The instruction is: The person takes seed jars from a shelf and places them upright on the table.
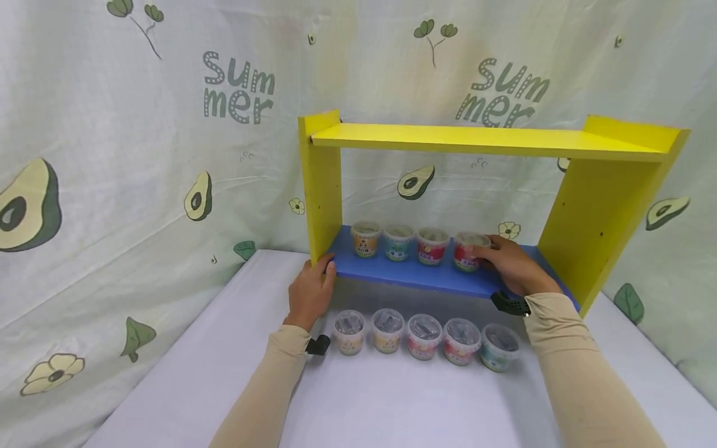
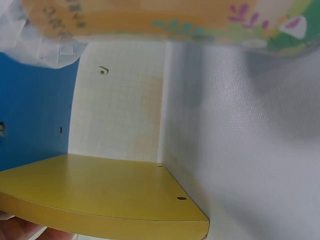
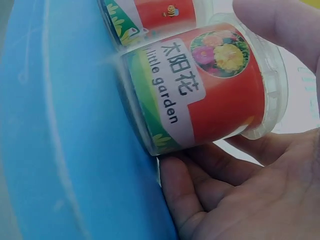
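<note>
My right hand (image 1: 518, 264) holds a clear-lidded plastic cup with a red "little garden" label (image 3: 215, 90) at the right end of a row on the blue shelf board (image 1: 392, 272). The thumb lies at the cup's rim, with the other fingers along its far side. To its left on the board stand another red-labelled cup (image 1: 432, 247), a teal-labelled cup (image 1: 398, 243) and an orange-labelled cup (image 1: 366, 240). My left hand (image 1: 310, 295) grips the lower front edge of the shelf's yellow left side panel (image 1: 322, 193); its fingertips show behind the panel in the left wrist view.
In front of the shelf, several lidded cups stand in a row on the white table (image 1: 403, 404), from an orange-labelled cup (image 1: 349, 333) to a teal-labelled cup (image 1: 498, 348). A yellow top board (image 1: 459, 135) spans above the blue one. Behind hangs a printed cloth (image 1: 381, 74).
</note>
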